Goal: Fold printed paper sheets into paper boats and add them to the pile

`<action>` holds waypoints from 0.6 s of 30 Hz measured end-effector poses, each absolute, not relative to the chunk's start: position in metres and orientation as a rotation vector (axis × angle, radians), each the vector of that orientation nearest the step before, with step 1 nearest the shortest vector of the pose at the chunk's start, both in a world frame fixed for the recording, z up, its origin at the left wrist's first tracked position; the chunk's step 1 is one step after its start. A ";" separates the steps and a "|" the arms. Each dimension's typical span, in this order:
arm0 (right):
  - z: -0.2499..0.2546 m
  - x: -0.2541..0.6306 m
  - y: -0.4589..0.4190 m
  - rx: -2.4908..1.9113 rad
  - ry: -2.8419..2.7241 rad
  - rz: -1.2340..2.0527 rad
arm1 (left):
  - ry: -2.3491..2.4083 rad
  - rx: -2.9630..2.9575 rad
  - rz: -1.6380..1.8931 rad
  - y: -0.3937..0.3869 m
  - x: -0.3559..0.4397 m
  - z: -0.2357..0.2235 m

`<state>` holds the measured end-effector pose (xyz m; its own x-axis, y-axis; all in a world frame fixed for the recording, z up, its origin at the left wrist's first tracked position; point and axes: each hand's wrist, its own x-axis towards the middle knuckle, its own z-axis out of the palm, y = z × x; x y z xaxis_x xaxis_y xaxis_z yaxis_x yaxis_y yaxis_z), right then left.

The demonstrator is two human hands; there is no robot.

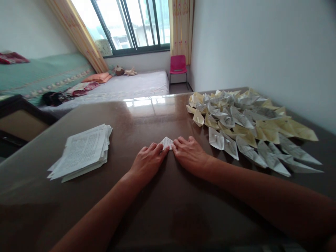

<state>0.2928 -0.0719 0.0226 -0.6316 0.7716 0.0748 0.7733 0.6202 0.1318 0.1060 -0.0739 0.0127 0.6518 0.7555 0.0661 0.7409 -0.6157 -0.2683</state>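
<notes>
A small folded sheet of paper [167, 142] with writing on it lies on the brown table [147, 122], its peak pointing away from me. My left hand [149, 158] presses on its left side with the fingers bent together. On the right side, my right hand [189, 154] pinches the paper with curled fingers. Both hands cover the paper's lower corners, so only its upper middle part shows. Left of my hands is a stack of written sheets [85, 150]. To the right stand many folded paper boats [245, 122], some white and some yellowish.
A white wall [262, 45] runs along the table's right side. Beyond the far edge are a bed [141, 84], a pink chair [178, 64] and a window [136, 24] with curtains. A dark cabinet [23, 122] stands at the left.
</notes>
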 end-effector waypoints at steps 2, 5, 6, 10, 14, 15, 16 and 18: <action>0.022 0.293 -0.075 -1.409 -2.842 -0.230 | -1.216 -2.585 0.109 -0.076 0.107 0.016; 0.023 0.295 -0.077 -1.503 -2.887 -0.180 | -1.240 -2.572 0.152 -0.077 0.108 0.021; 0.025 0.296 -0.078 -1.526 -2.905 -0.159 | -1.252 -2.570 0.163 -0.078 0.108 0.022; 0.039 0.301 -0.075 -1.570 -2.960 -0.046 | -1.279 -2.614 0.140 -0.076 0.108 0.022; 0.042 0.313 -0.056 -1.565 -2.786 0.013 | -1.184 -2.742 0.024 -0.067 0.110 0.020; 0.040 0.316 -0.051 -1.565 -2.718 0.013 | -1.164 -2.755 0.027 -0.064 0.112 0.020; 0.036 0.319 -0.045 -1.579 -2.660 0.026 | -1.159 -2.756 0.043 -0.061 0.114 0.021; 0.027 0.324 -0.036 -1.568 -2.598 0.107 | -1.195 -2.731 0.078 -0.055 0.120 0.024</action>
